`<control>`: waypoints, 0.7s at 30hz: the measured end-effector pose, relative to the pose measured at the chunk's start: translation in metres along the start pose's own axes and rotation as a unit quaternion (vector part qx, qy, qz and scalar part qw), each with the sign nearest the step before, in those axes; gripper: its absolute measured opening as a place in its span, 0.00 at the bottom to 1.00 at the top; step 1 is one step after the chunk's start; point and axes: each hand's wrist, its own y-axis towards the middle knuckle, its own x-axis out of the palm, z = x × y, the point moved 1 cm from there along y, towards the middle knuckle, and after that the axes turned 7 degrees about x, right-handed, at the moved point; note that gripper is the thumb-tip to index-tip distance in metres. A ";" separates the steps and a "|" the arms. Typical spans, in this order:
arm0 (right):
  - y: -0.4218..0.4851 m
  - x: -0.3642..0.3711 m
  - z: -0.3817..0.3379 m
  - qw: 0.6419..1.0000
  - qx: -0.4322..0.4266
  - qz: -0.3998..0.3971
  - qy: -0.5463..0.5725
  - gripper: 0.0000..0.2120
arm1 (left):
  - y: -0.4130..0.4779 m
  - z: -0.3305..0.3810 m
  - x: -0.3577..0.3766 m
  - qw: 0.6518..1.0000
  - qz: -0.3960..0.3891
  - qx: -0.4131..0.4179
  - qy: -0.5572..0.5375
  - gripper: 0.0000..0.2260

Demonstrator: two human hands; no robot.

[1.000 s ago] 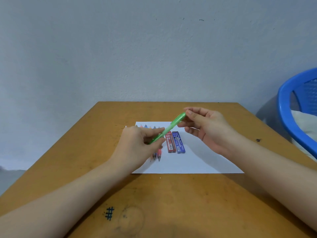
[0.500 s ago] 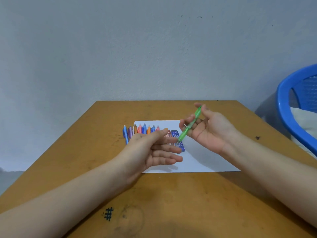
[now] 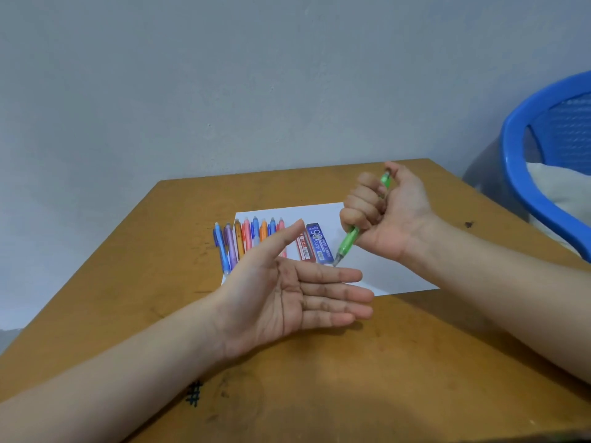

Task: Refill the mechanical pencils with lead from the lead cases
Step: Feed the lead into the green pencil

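On the table (image 3: pixel 319 378), right hand (image 3: pixel 388 215) fists green pencil (image 3: pixel 348 241) mid-barrel.

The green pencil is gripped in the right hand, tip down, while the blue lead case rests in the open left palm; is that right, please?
Not quite: the head view shows the blue lead case lying on the paper; the open left hand holds nothing.

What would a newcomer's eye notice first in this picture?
The right hand, over the white paper sheet, grips a green mechanical pencil, tip pointing down toward the open left hand. Behind them, a row of colourful mechanical pencils lies beside a red lead case and a blue lead case.
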 end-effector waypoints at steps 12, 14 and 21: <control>-0.002 0.001 0.004 1.000 0.001 -0.021 -0.007 0.17 | 0.000 0.000 -0.001 1.000 -0.017 0.019 0.004 0.35; -0.002 0.001 0.004 1.000 0.001 -0.022 -0.006 0.17 | -0.001 0.001 -0.001 1.000 -0.020 0.020 0.002 0.36; -0.004 0.003 0.003 0.999 0.003 -0.031 -0.013 0.17 | -0.003 0.001 0.000 0.999 -0.028 0.018 0.000 0.37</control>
